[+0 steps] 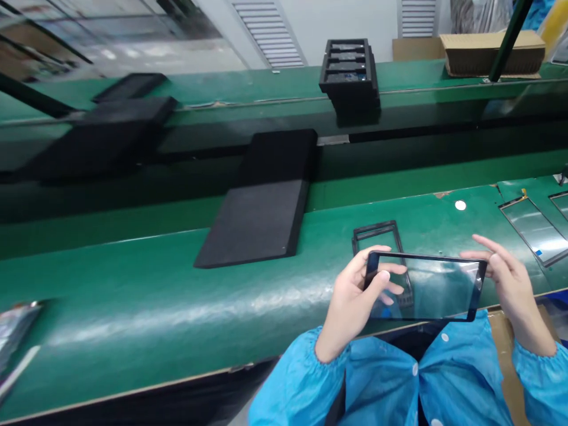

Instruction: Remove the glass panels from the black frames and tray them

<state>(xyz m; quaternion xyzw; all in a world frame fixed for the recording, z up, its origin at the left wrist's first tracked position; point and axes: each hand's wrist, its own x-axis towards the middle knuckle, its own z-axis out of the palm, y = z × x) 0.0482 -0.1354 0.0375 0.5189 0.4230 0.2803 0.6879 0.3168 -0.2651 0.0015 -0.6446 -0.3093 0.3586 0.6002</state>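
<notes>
A clear glass touch panel with a black border (437,287) is held up over the bench's front edge, tilted, in my left hand (355,290). My left thumb lies on its near face, and the fingers show through the glass behind it. At the panel's right end is my right hand (515,284), its fingers stretched out and apart around the upper corner; whether they touch the glass I cannot tell. Behind the panel, a black rectangular frame (377,226) lies on the green bench, partly covered by the panel and my left hand.
More black-bordered panels (539,231) lie at the right. A black foam slab (257,219) bridges the bench and the dark strip behind. Stacked black trays (350,77) and a cardboard box (492,53) stand on the back ledge. More black slabs (110,130) are at left.
</notes>
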